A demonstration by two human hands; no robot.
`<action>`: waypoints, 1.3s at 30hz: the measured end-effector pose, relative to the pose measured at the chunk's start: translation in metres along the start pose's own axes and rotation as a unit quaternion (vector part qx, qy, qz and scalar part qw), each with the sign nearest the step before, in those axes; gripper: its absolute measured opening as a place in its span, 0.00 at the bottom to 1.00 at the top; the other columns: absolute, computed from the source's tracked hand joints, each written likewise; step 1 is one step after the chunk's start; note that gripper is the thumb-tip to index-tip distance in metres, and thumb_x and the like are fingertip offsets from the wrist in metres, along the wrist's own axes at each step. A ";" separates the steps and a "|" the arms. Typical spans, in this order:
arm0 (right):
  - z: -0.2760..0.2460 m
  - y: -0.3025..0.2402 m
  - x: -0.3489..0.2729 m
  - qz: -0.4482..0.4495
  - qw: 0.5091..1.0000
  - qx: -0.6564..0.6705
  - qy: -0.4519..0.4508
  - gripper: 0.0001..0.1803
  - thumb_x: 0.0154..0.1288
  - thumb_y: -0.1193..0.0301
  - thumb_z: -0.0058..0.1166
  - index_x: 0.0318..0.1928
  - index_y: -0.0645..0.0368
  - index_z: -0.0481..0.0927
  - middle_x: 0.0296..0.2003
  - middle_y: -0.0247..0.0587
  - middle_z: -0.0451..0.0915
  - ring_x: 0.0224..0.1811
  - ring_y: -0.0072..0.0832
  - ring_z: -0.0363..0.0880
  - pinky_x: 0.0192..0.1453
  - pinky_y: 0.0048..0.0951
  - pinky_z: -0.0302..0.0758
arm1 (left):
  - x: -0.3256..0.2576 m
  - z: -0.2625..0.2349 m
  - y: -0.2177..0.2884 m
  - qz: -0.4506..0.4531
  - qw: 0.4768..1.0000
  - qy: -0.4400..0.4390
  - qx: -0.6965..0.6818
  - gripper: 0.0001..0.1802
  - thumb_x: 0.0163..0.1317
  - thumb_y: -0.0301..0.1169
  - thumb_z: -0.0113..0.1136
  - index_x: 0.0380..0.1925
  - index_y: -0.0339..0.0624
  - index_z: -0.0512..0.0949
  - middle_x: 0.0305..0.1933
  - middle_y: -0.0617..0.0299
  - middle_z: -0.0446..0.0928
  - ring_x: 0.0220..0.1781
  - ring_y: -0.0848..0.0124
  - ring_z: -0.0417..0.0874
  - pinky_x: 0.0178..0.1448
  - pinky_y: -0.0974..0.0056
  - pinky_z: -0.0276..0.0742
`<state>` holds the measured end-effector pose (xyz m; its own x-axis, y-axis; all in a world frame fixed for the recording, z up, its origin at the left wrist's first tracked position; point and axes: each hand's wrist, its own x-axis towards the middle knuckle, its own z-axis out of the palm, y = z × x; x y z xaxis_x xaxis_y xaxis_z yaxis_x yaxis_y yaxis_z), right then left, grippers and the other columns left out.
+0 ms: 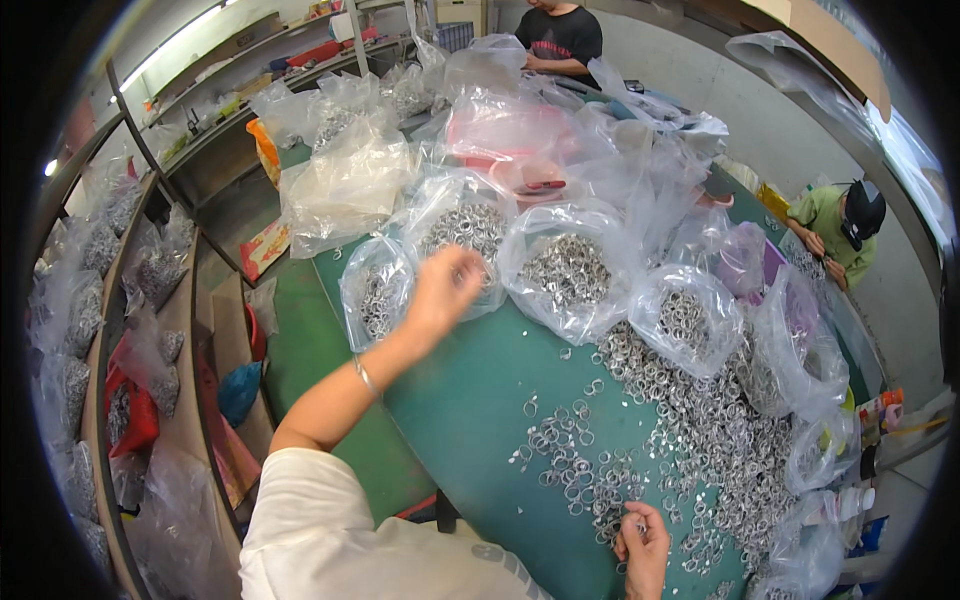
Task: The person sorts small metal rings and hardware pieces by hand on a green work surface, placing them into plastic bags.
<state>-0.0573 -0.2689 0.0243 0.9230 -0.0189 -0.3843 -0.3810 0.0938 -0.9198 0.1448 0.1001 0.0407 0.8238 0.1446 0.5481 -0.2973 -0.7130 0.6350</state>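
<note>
My left hand (447, 290) is stretched out over an open clear plastic bag (462, 232) of silvery metal rings. Its fingers are curled and smeared by motion, so whether anything is in them is unclear. A bracelet (366, 377) circles that wrist. Low on the green table (450, 420), my right hand (645, 545) has thumb and fingers drawn together on what looks like a metal ring (640, 524). Loose metal rings (580, 465) lie just left of it. A large heap of metal rings (730, 450) spreads to its right, with small flat silvery pieces scattered among them.
More open bags of rings (565, 270) line the table's far side, with a smaller bag (375, 300) at its left edge. Piled plastic bags (345, 190) stand behind. Shelves (110, 400) with filled bags are at left. A person in black (560, 45) and one in green (835, 235) work beyond.
</note>
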 end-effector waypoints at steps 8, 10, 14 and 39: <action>-0.003 -0.007 -0.010 -0.069 0.978 0.186 0.061 0.17 0.63 0.79 0.46 0.54 0.67 0.69 0.37 0.38 0.72 0.30 0.24 0.70 0.36 0.23 0.67 | -0.023 0.005 0.030 0.054 0.998 -0.022 -0.020 0.20 0.54 0.14 0.51 0.48 0.38 0.73 0.52 0.54 0.74 0.51 0.63 0.77 0.49 0.64 0.75; -0.007 -0.006 -0.019 -0.054 0.964 0.242 0.097 0.18 0.63 0.80 0.45 0.55 0.68 0.68 0.39 0.40 0.72 0.32 0.27 0.71 0.38 0.25 0.69 | -0.050 0.014 0.049 0.132 0.979 -0.143 -0.058 0.18 0.54 0.17 0.55 0.47 0.37 0.74 0.52 0.49 0.72 0.50 0.55 0.76 0.52 0.59 0.73; -0.026 0.009 -0.048 -0.077 0.955 0.250 0.141 0.16 0.65 0.78 0.45 0.52 0.69 0.70 0.36 0.40 0.73 0.30 0.26 0.72 0.36 0.25 0.70 | -0.118 0.035 0.094 0.138 0.923 -0.343 -0.105 0.18 0.54 0.20 0.58 0.47 0.39 0.75 0.54 0.51 0.71 0.57 0.53 0.72 0.61 0.57 0.67; -0.008 0.054 -0.090 -0.182 0.766 -0.521 0.330 0.13 0.54 0.67 0.61 0.38 0.60 0.79 0.33 0.49 0.78 0.33 0.45 0.80 0.32 0.44 0.73 | -0.222 0.055 0.166 0.306 0.872 -0.381 0.039 0.21 0.59 0.29 0.57 0.53 0.40 0.71 0.64 0.49 0.61 0.69 0.50 0.57 0.69 0.40 0.50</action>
<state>-0.1614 -0.2700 0.0090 0.8814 -0.3859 0.2724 -0.2577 -0.8762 -0.4073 -0.0612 -0.0881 -0.0059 0.6130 -0.7553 0.2318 -0.7841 -0.5454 0.2963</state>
